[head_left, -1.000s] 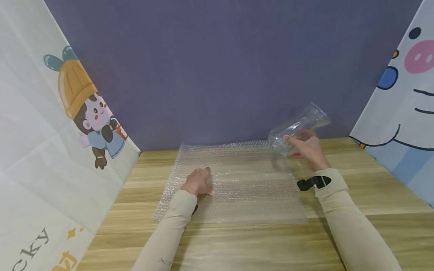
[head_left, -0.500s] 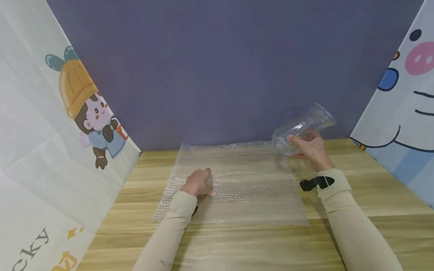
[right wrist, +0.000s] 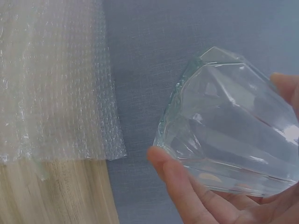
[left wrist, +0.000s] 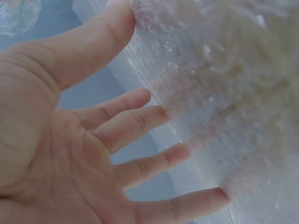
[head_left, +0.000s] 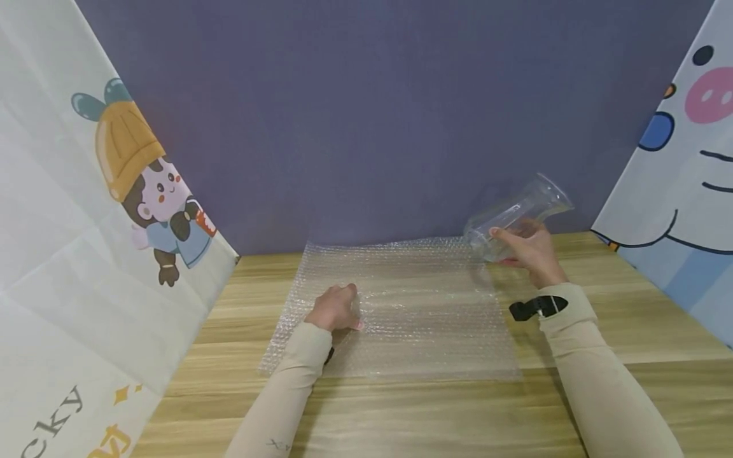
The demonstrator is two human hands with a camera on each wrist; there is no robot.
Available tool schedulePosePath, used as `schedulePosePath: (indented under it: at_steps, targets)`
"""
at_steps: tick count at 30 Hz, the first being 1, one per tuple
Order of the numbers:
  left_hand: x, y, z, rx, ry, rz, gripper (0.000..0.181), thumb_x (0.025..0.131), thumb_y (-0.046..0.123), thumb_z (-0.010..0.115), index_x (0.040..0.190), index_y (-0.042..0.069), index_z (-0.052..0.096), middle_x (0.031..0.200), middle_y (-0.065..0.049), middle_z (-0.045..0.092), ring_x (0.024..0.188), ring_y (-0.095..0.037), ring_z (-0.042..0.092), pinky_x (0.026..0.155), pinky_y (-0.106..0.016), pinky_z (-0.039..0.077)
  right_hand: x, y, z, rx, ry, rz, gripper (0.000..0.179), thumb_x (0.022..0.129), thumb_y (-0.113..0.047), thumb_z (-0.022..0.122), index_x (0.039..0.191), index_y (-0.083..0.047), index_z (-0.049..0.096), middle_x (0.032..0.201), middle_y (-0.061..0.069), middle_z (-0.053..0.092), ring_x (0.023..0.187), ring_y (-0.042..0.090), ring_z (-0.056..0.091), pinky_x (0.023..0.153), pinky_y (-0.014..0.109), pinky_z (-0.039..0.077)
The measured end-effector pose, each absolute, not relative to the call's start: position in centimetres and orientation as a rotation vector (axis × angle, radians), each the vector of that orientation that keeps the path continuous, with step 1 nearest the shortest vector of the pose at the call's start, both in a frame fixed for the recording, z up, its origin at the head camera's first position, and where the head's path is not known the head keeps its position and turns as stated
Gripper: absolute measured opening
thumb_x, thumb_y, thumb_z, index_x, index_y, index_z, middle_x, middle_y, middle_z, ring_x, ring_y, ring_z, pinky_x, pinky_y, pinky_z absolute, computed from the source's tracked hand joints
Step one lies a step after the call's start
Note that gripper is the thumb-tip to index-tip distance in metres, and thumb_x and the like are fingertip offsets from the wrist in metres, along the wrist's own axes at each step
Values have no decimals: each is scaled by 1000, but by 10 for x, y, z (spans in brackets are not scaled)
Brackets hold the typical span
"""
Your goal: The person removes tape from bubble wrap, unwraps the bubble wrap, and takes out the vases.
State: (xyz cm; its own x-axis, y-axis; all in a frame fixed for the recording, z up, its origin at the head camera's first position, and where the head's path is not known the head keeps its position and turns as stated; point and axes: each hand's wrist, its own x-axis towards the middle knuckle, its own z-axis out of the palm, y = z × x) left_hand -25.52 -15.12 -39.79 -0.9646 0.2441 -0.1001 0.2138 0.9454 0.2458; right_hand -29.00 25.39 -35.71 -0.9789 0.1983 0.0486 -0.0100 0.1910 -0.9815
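A clear glass vase (head_left: 544,194) is held tilted by my right hand (head_left: 529,252), its flared mouth up to the right. It is above the far right corner of a flat sheet of bubble wrap (head_left: 424,305). In the right wrist view, fingers and thumb curl around the vase's faceted body (right wrist: 233,107), near its thick base. My left hand (head_left: 334,308) rests on the left part of the sheet. Seen from the left wrist, its spread fingers (left wrist: 140,121) are fairly straight, with their tips against the bubble wrap (left wrist: 233,93).
The sheet lies on a wood-grain table (head_left: 412,413). A dark blue-grey wall (head_left: 366,114) stands right behind it. Printed white panels with cartoon figures flank the table, a left panel (head_left: 51,254) and a right panel (head_left: 647,197).
My right hand has shifted slightly to the right with the vase, which keeps about the same tilt. The left hand and the bubble wrap have stayed put.
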Motion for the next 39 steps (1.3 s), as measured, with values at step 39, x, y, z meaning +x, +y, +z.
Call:
schedulePosePath:
  at_steps: [39]
  targets:
    - [-253,-153,-396,313,2892,387,88,76,34,89,146,2,45,138,-29,59,130,-46,56,109,-62,47,-289,261,-357,-253,-2303,1816,110,89,-43,78,163,-5,6,119,-2,42,92,10,55,81,34,64]
